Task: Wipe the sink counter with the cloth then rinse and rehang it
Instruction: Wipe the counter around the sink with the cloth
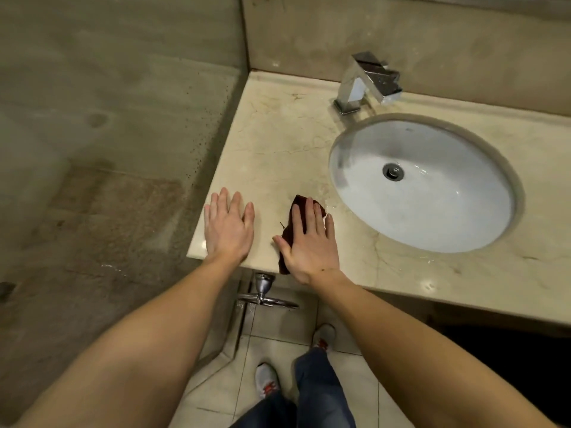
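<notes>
On the counter (278,143) left of the sink (423,183), the right hand (309,242) lies flat, fingers spread, pressing the dark cloth (289,230) — its long axis runs front to back, one end draped over the front edge. The left hand (227,227) rests flat alongside, holding nothing — the unwiped stone lies ahead and leftward.

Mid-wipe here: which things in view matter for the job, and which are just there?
Job:
- dark red cloth flat under the right hand
- marble counter
- left hand flat on the counter, empty
- faucet and sink basin, for rinsing
- chrome towel ring below the counter edge, likely for rehanging

Just there:
- glass partition
- floor tiles
</notes>
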